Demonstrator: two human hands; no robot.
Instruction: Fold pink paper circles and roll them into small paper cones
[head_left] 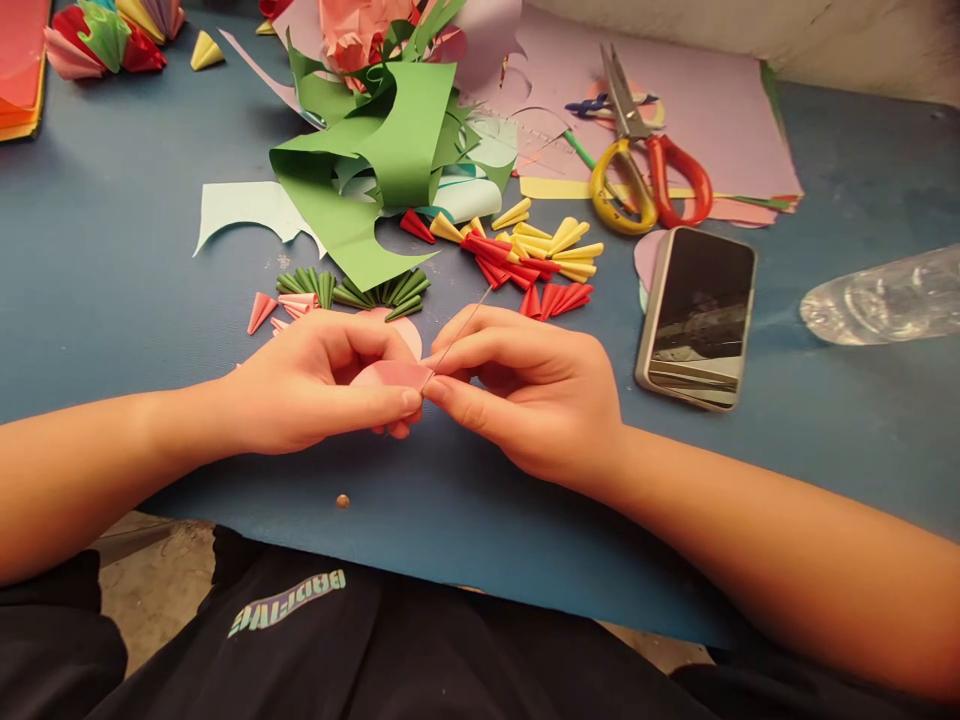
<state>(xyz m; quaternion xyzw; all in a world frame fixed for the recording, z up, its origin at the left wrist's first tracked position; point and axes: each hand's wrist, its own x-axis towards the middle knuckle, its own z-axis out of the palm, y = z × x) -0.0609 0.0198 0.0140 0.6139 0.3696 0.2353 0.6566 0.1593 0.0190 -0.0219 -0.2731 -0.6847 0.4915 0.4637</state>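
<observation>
Between the thumb and fingers of my left hand point(322, 385) is a pink paper piece point(394, 375), its edge curving over. My right hand point(525, 390) pinches a long thin rod point(466, 328), like a needle or wire, which slants up and away from the paper's right edge. Both hands' fingertips meet there, over the table's front part. Just beyond them lie small rolled paper cones: green ones point(386, 290), pink ones point(262, 312), red ones point(559, 298) and yellow ones point(566, 240). Part of a pale pink paper disc point(407, 335) shows behind my fingers.
Green paper offcuts point(409, 130) pile up at the back middle. Scissors point(634, 150) with yellow and red handles rest on lilac sheets point(720, 120). A phone point(701, 315) and a clear bottle point(885, 300) lie right, on the blue table point(825, 430). Folded paper shapes point(109, 40) sit back left.
</observation>
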